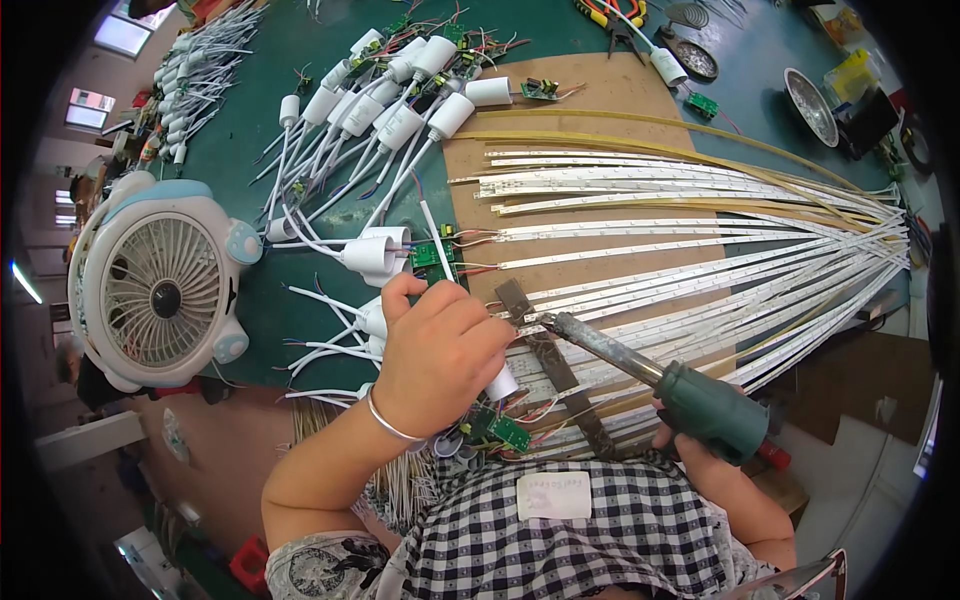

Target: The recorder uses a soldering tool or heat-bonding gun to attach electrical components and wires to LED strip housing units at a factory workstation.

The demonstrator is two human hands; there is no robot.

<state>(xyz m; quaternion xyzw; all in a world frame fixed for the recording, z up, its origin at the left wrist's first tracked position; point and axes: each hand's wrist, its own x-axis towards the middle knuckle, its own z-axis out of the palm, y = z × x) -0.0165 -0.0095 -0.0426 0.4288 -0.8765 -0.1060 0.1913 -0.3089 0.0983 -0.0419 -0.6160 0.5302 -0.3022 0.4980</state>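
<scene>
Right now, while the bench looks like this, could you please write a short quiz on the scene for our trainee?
1. Which hand holds the green-handled soldering iron?

2. True or false: the fan stands to the left of the white strips.

3. Which of these is closest to the iron's tip?
A) the fan
B) the left hand
C) the pliers

Key:
1. The right hand.
2. True.
3. B.

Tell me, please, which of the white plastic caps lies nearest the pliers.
The white cap at the upper right, just beside the pliers and next to a small green circuit board; the other white caps all lie farther left.
</scene>
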